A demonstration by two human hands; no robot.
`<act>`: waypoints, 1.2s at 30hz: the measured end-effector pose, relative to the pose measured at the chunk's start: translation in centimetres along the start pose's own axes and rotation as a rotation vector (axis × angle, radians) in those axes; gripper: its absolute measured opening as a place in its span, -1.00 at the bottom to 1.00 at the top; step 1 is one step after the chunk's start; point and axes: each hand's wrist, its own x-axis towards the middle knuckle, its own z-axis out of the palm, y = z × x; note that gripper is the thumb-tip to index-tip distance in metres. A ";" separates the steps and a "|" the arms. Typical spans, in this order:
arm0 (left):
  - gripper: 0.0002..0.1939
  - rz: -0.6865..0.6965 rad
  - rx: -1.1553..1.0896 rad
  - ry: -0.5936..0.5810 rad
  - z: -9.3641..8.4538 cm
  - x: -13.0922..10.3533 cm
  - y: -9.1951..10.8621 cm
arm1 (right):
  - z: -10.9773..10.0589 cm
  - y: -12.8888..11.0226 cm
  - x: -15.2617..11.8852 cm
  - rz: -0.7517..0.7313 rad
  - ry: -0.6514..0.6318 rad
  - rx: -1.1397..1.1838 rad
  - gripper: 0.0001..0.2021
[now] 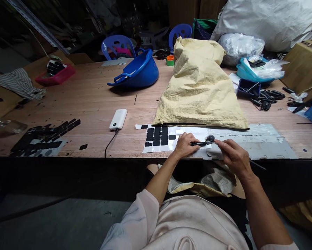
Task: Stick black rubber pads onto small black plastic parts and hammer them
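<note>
My left hand (pixel 185 145) is closed round a slim black handle-like piece (pixel 199 143), which points to the right over the white sheet. At its right end is a small dark round part (pixel 210 138); whether the two are joined I cannot tell. My right hand (pixel 235 155) is closed with its fingertips at that round part. A thin dark rod (pixel 258 165) sticks out behind the right hand, and its front end is hidden by the fingers. Left of my left hand, a white backing sheet (pixel 156 150) carries rows of black rounded stickers (pixel 157 136).
A large yellow cloth sack (pixel 200 86) lies just beyond my hands. A white power bank (pixel 118 119) with a cable lies left. Farther off are a blue basin (pixel 142 71), a red tray (pixel 59 76) and a pile of black parts (pixel 269 99). A grey board (pixel 270 146) lies right.
</note>
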 end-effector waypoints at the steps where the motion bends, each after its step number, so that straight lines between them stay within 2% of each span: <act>1: -0.77 -0.001 0.005 0.004 0.1 0.0 0.0 | -0.1 0.5 0.3 0.013 0.026 -0.012 -0.57; 4: -0.77 -0.001 0.027 0.023 0.2 -0.1 0.0 | -0.2 2.4 1.3 0.029 0.047 -0.087 -0.65; 8: -0.75 0.010 0.039 0.031 0.3 -0.1 0.2 | 0.4 5.3 2.3 0.000 -0.021 -0.165 -0.70; 12: -0.78 0.014 0.034 0.029 0.3 -0.2 0.2 | 1.4 7.0 2.4 -0.006 -0.012 -0.158 -0.72; 20: -0.80 0.049 0.061 0.014 0.0 -0.6 0.4 | 1.9 6.9 2.1 0.045 0.013 -0.149 -0.72; 23: -0.81 0.119 0.046 -0.003 0.1 -2.2 1.0 | 1.9 6.8 2.2 0.055 0.019 -0.152 -0.71; 27: -0.79 0.234 0.042 -0.048 0.8 -5.8 1.5 | 2.0 6.8 2.1 0.076 0.019 -0.146 -0.72; 31: -0.79 0.292 0.088 -0.087 1.5 -8.9 1.4 | 2.1 6.7 2.1 0.058 0.042 -0.162 -0.71; 34: -0.74 0.312 0.083 -0.058 1.7 -9.7 1.3 | 2.1 6.7 2.1 0.042 0.050 -0.172 -0.71; 36: -0.76 0.269 0.050 0.012 1.4 -9.0 1.1 | 2.1 6.7 2.1 0.041 0.051 -0.177 -0.71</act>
